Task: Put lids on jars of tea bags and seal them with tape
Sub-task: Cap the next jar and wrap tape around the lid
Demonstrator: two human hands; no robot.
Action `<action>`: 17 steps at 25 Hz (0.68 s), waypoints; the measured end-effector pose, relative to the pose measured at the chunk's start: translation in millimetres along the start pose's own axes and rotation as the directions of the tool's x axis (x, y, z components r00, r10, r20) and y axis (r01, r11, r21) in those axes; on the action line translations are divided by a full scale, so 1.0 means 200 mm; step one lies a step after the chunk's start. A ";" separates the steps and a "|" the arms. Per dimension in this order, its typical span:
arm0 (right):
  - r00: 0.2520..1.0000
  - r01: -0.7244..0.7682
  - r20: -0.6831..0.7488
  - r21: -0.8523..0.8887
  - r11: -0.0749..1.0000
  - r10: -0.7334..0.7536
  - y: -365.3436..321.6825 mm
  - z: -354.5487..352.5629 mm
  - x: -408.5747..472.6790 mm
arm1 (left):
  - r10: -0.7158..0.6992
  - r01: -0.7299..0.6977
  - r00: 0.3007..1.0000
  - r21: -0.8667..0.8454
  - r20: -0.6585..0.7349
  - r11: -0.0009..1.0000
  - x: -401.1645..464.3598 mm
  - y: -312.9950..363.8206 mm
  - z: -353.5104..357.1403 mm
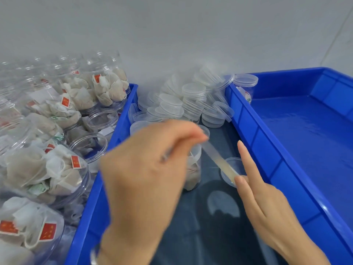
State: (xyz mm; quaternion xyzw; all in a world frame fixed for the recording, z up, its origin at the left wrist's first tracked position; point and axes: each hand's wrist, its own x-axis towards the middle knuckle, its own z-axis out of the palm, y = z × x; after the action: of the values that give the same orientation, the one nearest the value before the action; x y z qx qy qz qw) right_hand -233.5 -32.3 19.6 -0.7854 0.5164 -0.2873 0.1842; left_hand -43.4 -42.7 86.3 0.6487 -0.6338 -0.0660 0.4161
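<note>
A strip of clear tape [219, 159] is stretched taut between the two hands over the dark lap at the centre. The left hand [145, 169], blurred, pinches the strip's upper end at about twelve o'clock of its knuckles; the right hand [261, 192] pins the lower end with its thumb by a small clear roll [232, 169], forefinger pointing straight up toward eleven o'clock. Just behind the left hand stands a jar of tea bags [193, 169], mostly hidden. At twelve o'clock lies a heap of clear lids [183, 104]. At nine o'clock, open filled jars [47, 169] crowd a blue tray [122, 131]; at three o'clock sits another blue bin [267, 150].
</note>
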 end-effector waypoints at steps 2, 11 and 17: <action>0.995 0.079 -0.040 -0.177 0.981 -0.087 0.01 -0.01 0.05 | -0.115 0.061 0.969 -0.242 -0.218 0.968 -0.06 -0.11 -0.05; 0.966 0.226 0.044 -0.620 0.752 -0.254 0.03 0.01 0.25 | -0.564 0.275 0.781 -0.664 -0.267 0.696 -0.36 -0.48 0.20; 0.951 0.269 0.042 -0.597 0.756 -0.305 0.08 0.02 0.28 | -0.510 0.188 0.815 -0.708 -0.273 0.680 -0.30 -0.51 0.22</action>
State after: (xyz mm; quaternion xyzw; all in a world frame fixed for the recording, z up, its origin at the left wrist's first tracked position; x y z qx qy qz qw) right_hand -225.1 -89.2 21.9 -0.8642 0.4589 -0.1579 -0.1329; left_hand -3.4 -25.3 -33.2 0.5707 -0.3152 -0.2109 0.7284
